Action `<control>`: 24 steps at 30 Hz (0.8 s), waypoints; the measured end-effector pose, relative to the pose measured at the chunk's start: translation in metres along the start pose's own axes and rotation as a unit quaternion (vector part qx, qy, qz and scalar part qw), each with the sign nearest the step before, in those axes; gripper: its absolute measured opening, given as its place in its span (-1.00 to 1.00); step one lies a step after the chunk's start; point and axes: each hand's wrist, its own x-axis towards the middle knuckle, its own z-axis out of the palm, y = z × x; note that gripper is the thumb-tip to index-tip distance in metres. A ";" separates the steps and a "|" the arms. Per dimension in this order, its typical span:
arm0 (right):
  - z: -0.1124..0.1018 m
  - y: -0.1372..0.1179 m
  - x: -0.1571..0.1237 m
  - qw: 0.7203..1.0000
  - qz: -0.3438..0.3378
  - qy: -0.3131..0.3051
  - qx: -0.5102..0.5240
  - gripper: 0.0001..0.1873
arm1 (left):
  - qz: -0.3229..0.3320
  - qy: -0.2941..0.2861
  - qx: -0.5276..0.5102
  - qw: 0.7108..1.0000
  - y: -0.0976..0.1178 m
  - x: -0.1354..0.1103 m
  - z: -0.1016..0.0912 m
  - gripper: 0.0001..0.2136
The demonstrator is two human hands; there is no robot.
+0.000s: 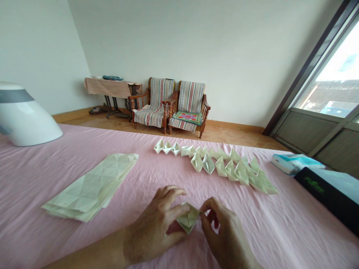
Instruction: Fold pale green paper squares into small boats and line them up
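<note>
A small folded paper piece [189,218], pale green and diamond-shaped, lies on the pink cloth between my two hands. My left hand [159,216] grips its left side, with the index finger over the top and the thumb at the lower edge. At its right corner, my right hand [220,228] pinches the paper between thumb and index finger. Beyond my hands stand rows of folded paper boats [230,170] with pointed ends. To the left lies a stack of creased paper sheets [95,185], its top sheet marked with triangular folds.
The pink cloth [146,179] has wrinkles. At the far left stands a white rounded appliance [30,119]. On the right are a blue-and-white pack [297,163] and a black box [322,194]. Past the cloth's edge are two wooden armchairs [186,101] with striped covers.
</note>
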 end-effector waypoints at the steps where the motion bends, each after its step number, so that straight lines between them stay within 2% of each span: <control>1: 0.000 0.000 0.000 1.000 0.002 -0.003 0.001 -0.90 | -0.001 -0.004 -0.002 1.000 0.000 0.000 0.000 -0.61; 8: 0.001 0.002 0.000 1.000 -0.002 -0.004 0.000 -0.89 | 0.007 -0.019 -0.008 1.000 0.002 0.002 -0.004 -0.71; 13: 0.000 0.003 0.001 1.000 0.022 -0.005 -0.012 -0.89 | 0.010 -0.008 -0.008 1.000 0.000 0.003 -0.003 -0.90; 18: 0.000 0.002 0.002 0.999 0.048 0.007 0.003 -0.89 | 0.012 0.021 -0.033 0.999 -0.004 0.003 0.002 -0.86; 24: 0.002 0.003 0.001 0.998 0.067 0.004 0.016 -0.87 | -0.030 0.028 -0.089 0.995 -0.006 0.004 0.005 -0.85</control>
